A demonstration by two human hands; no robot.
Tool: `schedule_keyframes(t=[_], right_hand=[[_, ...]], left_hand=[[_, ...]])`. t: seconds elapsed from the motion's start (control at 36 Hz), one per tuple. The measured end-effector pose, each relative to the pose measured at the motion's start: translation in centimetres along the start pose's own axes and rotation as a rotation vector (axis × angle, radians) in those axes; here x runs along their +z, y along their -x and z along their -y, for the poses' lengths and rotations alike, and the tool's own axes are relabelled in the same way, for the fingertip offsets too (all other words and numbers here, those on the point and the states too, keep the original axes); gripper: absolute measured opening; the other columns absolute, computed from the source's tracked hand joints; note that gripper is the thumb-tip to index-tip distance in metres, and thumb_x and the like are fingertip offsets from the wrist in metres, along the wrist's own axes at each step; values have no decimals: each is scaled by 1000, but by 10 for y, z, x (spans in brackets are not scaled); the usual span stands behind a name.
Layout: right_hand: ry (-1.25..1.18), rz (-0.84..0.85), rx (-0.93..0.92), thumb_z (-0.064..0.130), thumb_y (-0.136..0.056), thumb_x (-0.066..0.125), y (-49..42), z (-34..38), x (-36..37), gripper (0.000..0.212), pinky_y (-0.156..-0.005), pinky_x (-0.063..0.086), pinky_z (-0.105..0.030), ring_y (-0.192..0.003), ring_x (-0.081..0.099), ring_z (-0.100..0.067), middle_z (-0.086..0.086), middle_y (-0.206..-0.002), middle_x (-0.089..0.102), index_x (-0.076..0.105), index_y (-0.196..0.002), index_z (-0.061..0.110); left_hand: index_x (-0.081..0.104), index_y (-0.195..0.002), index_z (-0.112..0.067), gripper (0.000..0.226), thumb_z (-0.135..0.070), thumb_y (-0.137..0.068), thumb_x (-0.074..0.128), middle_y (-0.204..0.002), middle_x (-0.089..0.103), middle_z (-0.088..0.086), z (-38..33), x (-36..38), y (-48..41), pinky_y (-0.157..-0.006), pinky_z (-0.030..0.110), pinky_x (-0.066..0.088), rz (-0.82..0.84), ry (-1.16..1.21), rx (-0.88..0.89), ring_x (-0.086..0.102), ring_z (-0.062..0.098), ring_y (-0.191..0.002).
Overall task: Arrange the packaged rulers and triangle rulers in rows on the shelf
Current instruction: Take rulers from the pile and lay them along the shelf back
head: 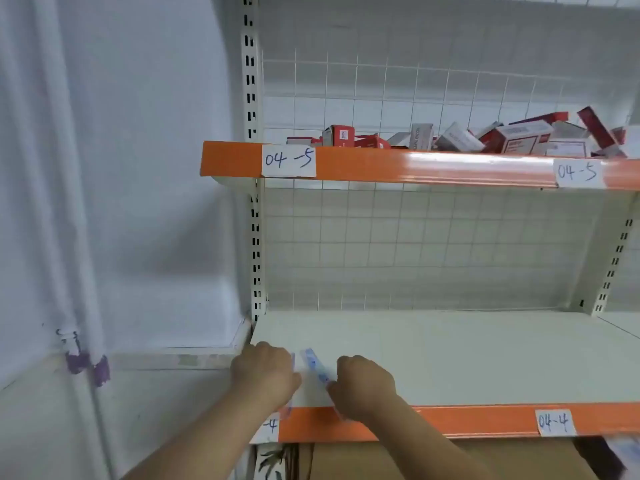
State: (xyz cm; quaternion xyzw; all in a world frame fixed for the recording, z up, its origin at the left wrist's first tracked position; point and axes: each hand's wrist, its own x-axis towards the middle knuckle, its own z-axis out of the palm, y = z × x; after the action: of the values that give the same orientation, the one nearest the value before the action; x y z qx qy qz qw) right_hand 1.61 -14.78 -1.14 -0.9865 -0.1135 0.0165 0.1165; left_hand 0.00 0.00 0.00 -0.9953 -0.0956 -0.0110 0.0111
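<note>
- Your left hand and right hand rest on the front left corner of the shelf, low in the frame.
- A packaged ruler lies flat between them; both hands' fingers curl onto its edges, the grip blurred.
- Red and white boxes crowd the upper shelf, upper right.

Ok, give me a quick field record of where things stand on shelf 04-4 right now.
left hand: on front-left corner of the lower shelf, touching the packaged ruler
right hand: gripping the ruler's near end
ruler position: flat, lying front to back near the left edge
rest of shelf: bare
upper shelf: jumbled red and white boxes
rows formed: none yet
</note>
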Motion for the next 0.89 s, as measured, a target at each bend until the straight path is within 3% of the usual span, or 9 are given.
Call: schedule_keyframes(t=[0.08, 0.17, 0.25, 0.47, 0.64, 0.72, 0.78, 0.83, 0.89], right_hand=[[2, 20, 18, 36, -96, 42, -6, -2, 1, 22, -72, 39, -27, -87, 50, -19, -4, -101, 56, 52, -98, 17], [14, 35, 31, 40, -96, 41, -11, -1, 4, 32, -72, 38, -27, -101, 57, -22, -5, -111, 59, 57, -107, 15], [8, 48, 33, 35, -94, 42, -15, -1, 6, 27, -72, 38, -26, -93, 56, -21, -4, -108, 59, 58, -103, 16], [-14, 95, 36, 25, -90, 45, -18, 5, 11, 13, -68, 39, -25, -86, 54, -21, 0, -93, 50, 53, -97, 18], [-2, 109, 33, 21, -89, 47, -20, 7, 12, 28, -70, 41, -25, -97, 61, -22, -4, -114, 62, 57, -114, 12], [-5, 108, 32, 20, -89, 48, -20, 8, 11, 28, -70, 40, -25, -91, 58, -23, -5, -113, 62, 57, -114, 12], [-19, 110, 35, 19, -88, 49, -20, 8, 10, 24, -69, 40, -24, -83, 51, -22, -6, -102, 60, 57, -110, 13], [-22, 108, 40, 18, -88, 49, -20, 7, 11, 6, -64, 39, -24, -81, 47, -21, -3, -87, 51, 52, -92, 15], [-32, 102, 60, 18, -88, 48, -19, 4, 9, 19, -53, 34, -22, -80, 47, -21, 1, -73, 42, 40, -71, 16]], left_hand=[[61, -111, -20, 48, -58, -90, 43, -116, 57, 2, -5, 5, -3, -75, 29, 36, 10, -42, -18, 53, 22, -109], [60, -114, -21, 51, -62, -88, 43, -119, 59, 1, -11, 10, -7, -87, 33, 37, 25, -94, -49, 51, 24, -114], [60, -114, -22, 50, -61, -88, 43, -118, 60, 0, -14, 15, -7, -97, 38, 32, 57, -141, -89, 47, 25, -118], [58, -97, -27, 13, -30, -88, 50, -107, 64, -7, -18, 20, -10, -91, 34, 31, 77, -106, -131, 52, 19, -109], [50, -81, -25, 6, -20, -85, 50, -86, 59, -8, -16, 24, -12, -86, 31, 37, 75, -67, -140, 60, 15, -98], [55, -110, -29, 26, -18, -86, 50, -96, 62, -8, -17, 25, -11, -87, 31, 38, 56, -77, -133, 61, 15, -98], [51, -126, -28, 40, -18, -87, 50, -104, 64, -6, -18, 25, -12, -90, 31, 38, 46, -85, -126, 61, 16, -101], [52, -125, -26, 40, -17, -87, 50, -102, 64, -7, -20, 23, -12, -92, 31, 38, 41, -83, -133, 61, 16, -101], [51, -119, -30, 36, -16, -86, 50, -95, 61, -6, -20, 20, -11, -90, 31, 38, 49, -53, -129, 61, 16, -98]])
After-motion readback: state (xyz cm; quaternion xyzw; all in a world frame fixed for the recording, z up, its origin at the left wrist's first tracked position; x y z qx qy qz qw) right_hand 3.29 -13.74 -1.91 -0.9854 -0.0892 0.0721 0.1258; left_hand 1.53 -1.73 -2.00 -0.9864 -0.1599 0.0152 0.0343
